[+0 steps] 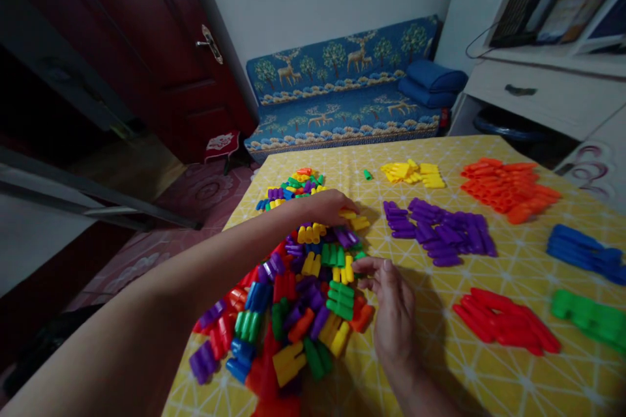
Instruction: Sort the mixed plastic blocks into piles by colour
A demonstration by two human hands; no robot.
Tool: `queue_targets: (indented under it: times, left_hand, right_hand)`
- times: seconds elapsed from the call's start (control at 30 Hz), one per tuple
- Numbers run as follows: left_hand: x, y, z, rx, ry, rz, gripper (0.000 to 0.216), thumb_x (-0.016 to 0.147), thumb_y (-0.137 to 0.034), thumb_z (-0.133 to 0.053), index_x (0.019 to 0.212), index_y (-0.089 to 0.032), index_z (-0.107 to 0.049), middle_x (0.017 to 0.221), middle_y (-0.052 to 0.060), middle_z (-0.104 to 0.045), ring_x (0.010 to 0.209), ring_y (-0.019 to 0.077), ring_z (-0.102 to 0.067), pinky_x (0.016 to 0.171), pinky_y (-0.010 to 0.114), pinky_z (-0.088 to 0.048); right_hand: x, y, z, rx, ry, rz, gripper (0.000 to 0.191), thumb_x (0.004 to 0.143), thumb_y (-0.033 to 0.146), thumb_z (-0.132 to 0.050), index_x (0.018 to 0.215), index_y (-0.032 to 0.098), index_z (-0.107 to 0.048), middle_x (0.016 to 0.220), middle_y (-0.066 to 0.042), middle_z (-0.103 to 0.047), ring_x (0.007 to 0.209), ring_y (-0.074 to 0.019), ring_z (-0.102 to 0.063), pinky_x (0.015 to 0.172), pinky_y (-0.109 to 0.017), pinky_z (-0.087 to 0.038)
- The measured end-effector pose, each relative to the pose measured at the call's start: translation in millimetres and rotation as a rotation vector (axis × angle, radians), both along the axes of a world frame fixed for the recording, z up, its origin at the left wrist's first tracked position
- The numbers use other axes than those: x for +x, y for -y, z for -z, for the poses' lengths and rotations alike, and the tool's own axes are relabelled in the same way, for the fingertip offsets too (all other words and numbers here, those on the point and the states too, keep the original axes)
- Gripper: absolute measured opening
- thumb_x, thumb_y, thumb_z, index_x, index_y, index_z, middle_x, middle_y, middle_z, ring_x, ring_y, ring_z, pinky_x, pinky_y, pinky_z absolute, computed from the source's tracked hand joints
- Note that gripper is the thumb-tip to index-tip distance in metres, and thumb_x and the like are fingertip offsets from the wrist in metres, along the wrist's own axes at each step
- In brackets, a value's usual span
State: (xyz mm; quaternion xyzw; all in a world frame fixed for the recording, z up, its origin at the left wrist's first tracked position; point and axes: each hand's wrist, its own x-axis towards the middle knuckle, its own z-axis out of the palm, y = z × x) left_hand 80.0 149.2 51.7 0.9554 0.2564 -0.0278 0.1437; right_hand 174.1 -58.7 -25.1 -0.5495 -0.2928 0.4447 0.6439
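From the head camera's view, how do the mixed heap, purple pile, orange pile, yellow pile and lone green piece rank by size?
Largest to smallest, as they look:
1. Mixed heap
2. Purple pile and orange pile: too alike to rank
3. Yellow pile
4. Lone green piece

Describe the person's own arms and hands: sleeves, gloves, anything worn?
Left hand and right hand: no gloves. Left arm and right forearm: no sleeves within the frame. No watch, bracelet or ring shows; some fingers are partly hidden.
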Motion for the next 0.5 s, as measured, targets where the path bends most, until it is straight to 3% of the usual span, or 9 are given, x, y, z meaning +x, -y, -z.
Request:
queue_targets:
  times: [0.2, 0.33, 0.4, 0.5]
  left_hand:
    - [-25, 33, -53.3, -0.457, -0.071, 0.045, 0.035, 0.085, -0.042, -0.062, 0.106, -0.018, -0.076, 0.101, 0.004, -0.077, 0.094, 0.0188, -0.069, 0.082, 0.021, -0.049]
    - [-31, 14, -71.1, -0.730, -0.092, -0.005, 0.039, 0.082, -0.045, -0.066, 0.108, -0.017, -0.075, 0.091, 0.005, -0.078, 0.093, 0.0206, -0.070, 0.085, 0.026, -0.051]
    - [-34, -12, -63.8, -0.597, 0.069, -0.159, 0.044, 0.081, -0.045, -0.065, 0.114, -0.016, -0.072, 0.094, 0.007, -0.077, 0.091, 0.0211, -0.070, 0.084, 0.029, -0.051]
    - [-36, -59, -38.6, -0.058, 0.117, -0.476, 0.047, 0.080, -0.042, -0.065, 0.119, -0.016, -0.068, 0.111, 0.009, -0.073, 0.102, 0.0234, -0.067, 0.091, 0.031, -0.049]
  right_hand:
    - [1, -2, -0.6, 0.008, -0.010, -0.020, 0.052, 0.090, 0.065, -0.042, 0.087, 0.019, -0.067, 0.093, -0.006, -0.068, 0.080, -0.0178, -0.059, 0.070, -0.031, -0.046]
    - [1, -2, -1.0, 0.001, -0.001, -0.021, 0.053, 0.090, 0.065, -0.041, 0.086, 0.020, -0.067, 0.092, -0.005, -0.068, 0.078, -0.0174, -0.058, 0.070, -0.031, -0.046]
    - [0, -1, -1.7, -0.009, 0.012, -0.014, 0.053, 0.090, 0.066, -0.040, 0.086, 0.020, -0.067, 0.092, -0.005, -0.068, 0.077, -0.0172, -0.058, 0.070, -0.031, -0.046]
    - [-1, 0, -3.4, -0.031, 0.026, -0.002, 0.054, 0.090, 0.066, -0.040, 0.084, 0.020, -0.068, 0.089, -0.006, -0.069, 0.075, -0.0173, -0.057, 0.070, -0.031, -0.046]
